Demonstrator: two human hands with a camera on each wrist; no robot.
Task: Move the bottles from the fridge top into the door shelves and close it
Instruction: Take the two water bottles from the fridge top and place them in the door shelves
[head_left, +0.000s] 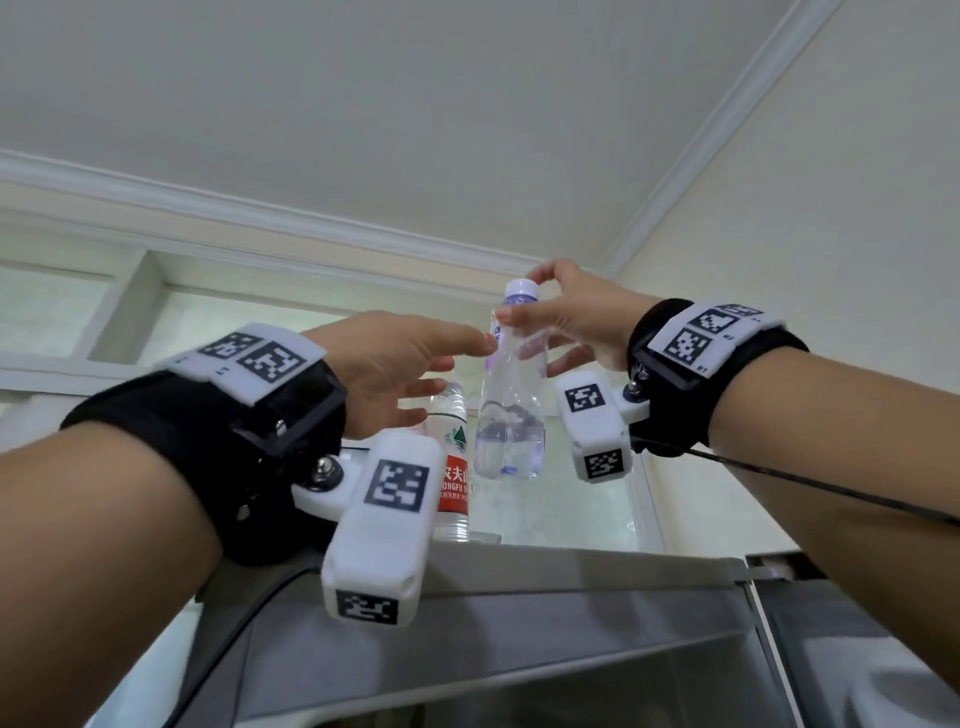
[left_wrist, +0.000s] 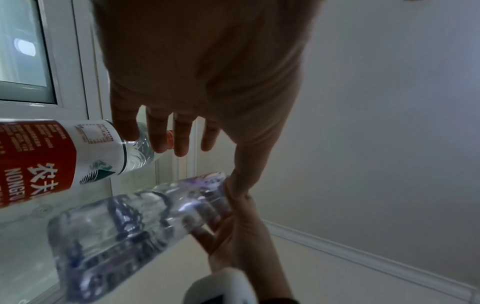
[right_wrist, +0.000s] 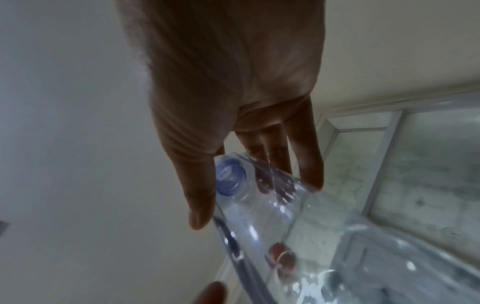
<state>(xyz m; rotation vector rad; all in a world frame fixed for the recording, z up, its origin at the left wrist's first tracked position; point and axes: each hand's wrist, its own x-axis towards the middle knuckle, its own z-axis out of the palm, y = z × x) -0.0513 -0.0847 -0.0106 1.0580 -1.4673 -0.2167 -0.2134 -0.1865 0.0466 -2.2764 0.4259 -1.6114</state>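
Note:
A clear bottle (head_left: 511, 415) with a lilac cap hangs tilted above the fridge top (head_left: 597, 569). My right hand (head_left: 540, 319) grips it around the neck and shoulder, thumb on one side and fingers behind. The right wrist view shows the cap and clear bottle (right_wrist: 259, 205) held by the right hand (right_wrist: 241, 201). My left hand (head_left: 447, 374) is open with fingers spread, and its uppermost fingertip meets the bottle's side. Behind it a red-labelled water bottle (head_left: 454, 467) stands upright on the fridge top, untouched. The left wrist view shows the left hand (left_wrist: 205, 156) between the red-labelled bottle (left_wrist: 52, 156) and the clear bottle (left_wrist: 124, 226).
A white window frame (head_left: 130, 312) and a marbled wall rise behind the fridge top. The side wall (head_left: 831, 234) stands close on the right. A thin black cable (head_left: 805, 478) trails from my right wrist. The grey fridge front (head_left: 519, 649) fills the bottom of the head view.

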